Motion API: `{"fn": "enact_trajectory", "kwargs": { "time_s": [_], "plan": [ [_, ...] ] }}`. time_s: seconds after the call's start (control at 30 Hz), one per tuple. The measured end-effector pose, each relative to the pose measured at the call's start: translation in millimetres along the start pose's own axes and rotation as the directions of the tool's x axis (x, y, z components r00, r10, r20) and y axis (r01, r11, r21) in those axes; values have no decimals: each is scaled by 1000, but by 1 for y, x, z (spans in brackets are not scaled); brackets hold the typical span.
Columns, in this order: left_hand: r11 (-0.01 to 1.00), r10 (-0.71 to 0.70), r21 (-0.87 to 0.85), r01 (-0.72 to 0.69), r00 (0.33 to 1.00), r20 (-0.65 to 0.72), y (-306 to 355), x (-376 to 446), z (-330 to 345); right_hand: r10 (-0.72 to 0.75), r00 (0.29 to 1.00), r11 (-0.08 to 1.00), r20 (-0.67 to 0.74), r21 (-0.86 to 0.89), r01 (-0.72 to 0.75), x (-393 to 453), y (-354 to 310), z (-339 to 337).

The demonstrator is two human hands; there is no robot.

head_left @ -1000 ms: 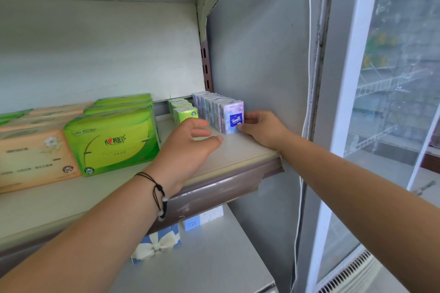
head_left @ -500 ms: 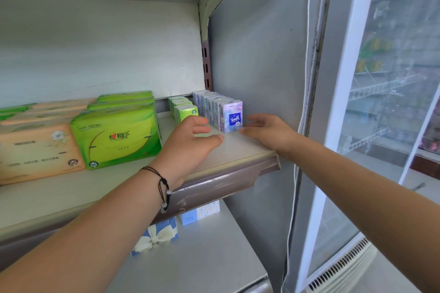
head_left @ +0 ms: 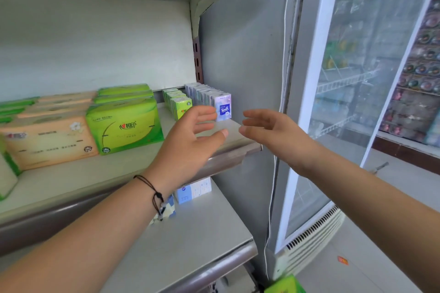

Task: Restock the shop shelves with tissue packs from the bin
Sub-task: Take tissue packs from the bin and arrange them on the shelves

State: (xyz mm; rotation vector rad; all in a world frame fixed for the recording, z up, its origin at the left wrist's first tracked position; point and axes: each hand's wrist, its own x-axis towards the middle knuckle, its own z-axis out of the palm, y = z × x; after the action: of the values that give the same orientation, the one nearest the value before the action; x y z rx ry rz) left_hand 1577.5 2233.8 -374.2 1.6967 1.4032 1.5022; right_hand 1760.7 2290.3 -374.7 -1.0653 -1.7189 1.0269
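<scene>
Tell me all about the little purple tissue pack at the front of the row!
The small pale purple tissue pack has a dark blue label with white writing and a shiny plastic-looking wrapper. It stands upright, first in a row of matching packs along the grey side wall, on the upper grey shelf. Neither hand touches it; the left hand's fingers cover its lower left edge.

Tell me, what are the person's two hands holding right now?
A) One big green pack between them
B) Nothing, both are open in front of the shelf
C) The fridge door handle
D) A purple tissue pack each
B: the left hand and the right hand both show spread, relaxed fingers with nothing in them, in front of the row of purple tissue packs on the shelf.
</scene>
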Motion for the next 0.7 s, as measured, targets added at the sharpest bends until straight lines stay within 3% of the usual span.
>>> {"fn": "enact_trajectory", "kwargs": {
  "time_s": [0.23, 0.47, 0.7],
  "plan": [
    [993, -42, -100, 59, 986, 164, -5, -112, -25, 74, 997, 964, 34, 255, -80, -138, -10, 48],
    [945, -215, -188, 267, 942, 257, -9, -294, -75, 239, 966, 886, 102, 384, -260, -304, 10, 130],
    [877, -430, -127, 463, 875, 222, -51, -452, -124, 307, 923, 877, 234, 308, -370, -428, 40, 187]
  ]
}}
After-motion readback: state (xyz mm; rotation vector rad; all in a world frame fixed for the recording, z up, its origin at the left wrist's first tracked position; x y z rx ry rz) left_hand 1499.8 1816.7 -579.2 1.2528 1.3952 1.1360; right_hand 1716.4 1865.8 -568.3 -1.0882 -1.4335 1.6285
